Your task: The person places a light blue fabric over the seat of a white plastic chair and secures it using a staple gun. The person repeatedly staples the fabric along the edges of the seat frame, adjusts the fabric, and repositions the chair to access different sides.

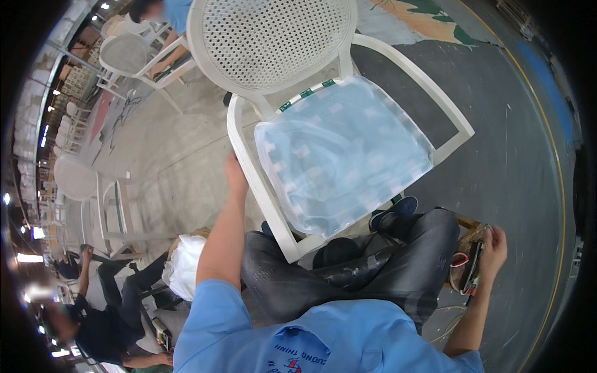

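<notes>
A white armchair (pixel 287 235) with a woven cane back (pixel 273 43) stands before me. Its light blue seat (pixel 354 149) is under clear plastic film, with green-and-white strips along the rear edge. My left hand (pixel 236 175) is against the outer side of the chair's left arm; its fingers are mostly hidden behind the frame. Off to the right, my right hand (pixel 494 250) is closed, fingertips together at the top of a tool holder (pixel 463 273) beside my right thigh. Whatever those fingers pinch is too small to make out. Red-handled tools show in the holder.
A white plastic bag (pixel 185 267) lies by my left elbow. At lower left sits a co-worker in dark clothes (pixel 106 323); another in blue (pixel 177 15) works at a chair at the back. More white chairs (pixel 78 177) stand at left. A yellow line (pixel 556 161) crosses the grey floor at right.
</notes>
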Demonstrator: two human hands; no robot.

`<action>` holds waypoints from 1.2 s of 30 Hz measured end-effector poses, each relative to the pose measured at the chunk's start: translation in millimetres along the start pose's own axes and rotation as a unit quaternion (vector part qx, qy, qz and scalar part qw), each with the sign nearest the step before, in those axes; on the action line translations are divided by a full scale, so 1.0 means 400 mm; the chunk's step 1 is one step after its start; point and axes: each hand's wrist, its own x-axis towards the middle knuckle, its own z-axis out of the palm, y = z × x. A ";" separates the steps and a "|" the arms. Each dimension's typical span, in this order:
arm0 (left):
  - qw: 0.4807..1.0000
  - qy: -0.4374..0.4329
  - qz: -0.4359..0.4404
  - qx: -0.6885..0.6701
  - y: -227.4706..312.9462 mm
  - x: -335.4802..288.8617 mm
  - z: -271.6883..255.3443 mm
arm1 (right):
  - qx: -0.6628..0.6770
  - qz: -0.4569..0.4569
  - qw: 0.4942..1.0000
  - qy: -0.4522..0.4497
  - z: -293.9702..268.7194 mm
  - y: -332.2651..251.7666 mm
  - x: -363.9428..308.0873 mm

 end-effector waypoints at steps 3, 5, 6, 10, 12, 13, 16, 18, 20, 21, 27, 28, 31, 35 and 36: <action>0.998 -0.014 -0.048 0.035 0.048 0.094 0.062 | 0.032 -0.039 0.983 -0.177 0.235 -0.209 -0.099; 0.997 -0.004 -0.045 0.061 0.045 0.149 0.030 | 0.093 -0.058 0.923 -0.368 0.408 -0.399 -0.203; 0.996 -0.028 -0.053 0.071 0.061 0.159 0.074 | 0.090 -0.114 0.895 -0.421 0.469 -0.418 -0.250; 0.976 -0.163 -0.088 0.116 0.064 0.178 0.155 | -0.024 -0.282 0.775 -0.565 0.613 -0.479 -0.372; 0.968 -0.192 -0.077 0.143 0.061 0.200 0.152 | -0.050 -0.313 0.742 -0.591 0.646 -0.479 -0.404; 0.968 -0.177 -0.065 0.164 0.049 0.203 0.145 | -0.064 -0.317 0.740 -0.590 0.660 -0.484 -0.417; 0.974 -0.135 -0.035 0.176 0.028 0.224 0.118 | -0.028 -0.314 0.744 -0.590 0.680 -0.469 -0.426; 0.971 -0.148 -0.052 0.180 0.034 0.240 0.112 | 0.006 -0.303 0.755 -0.582 0.690 -0.445 -0.429; 0.954 -0.200 -0.104 0.198 0.059 0.258 0.116 | 0.042 -0.277 0.771 -0.573 0.708 -0.414 -0.427; 0.952 -0.216 -0.126 0.175 0.069 0.261 0.121 | 0.062 -0.264 0.777 -0.568 0.710 -0.410 -0.422; 0.951 -0.253 -0.144 0.104 0.087 0.271 0.093 | 0.145 -0.232 0.803 -0.530 0.692 -0.425 -0.423; 0.950 -0.255 -0.147 0.103 0.086 0.269 0.094 | 0.154 -0.203 0.814 -0.522 0.678 -0.423 -0.424; 0.939 -0.265 -0.118 0.183 0.094 0.282 0.074 | 0.185 -0.121 0.832 -0.509 0.652 -0.417 -0.447; 0.932 -0.277 -0.055 0.229 0.105 0.272 0.063 | 0.178 -0.072 0.842 -0.505 0.668 -0.408 -0.463; 0.928 -0.281 -0.066 0.234 0.110 0.268 0.067 | 0.168 -0.077 0.844 -0.504 0.675 -0.407 -0.463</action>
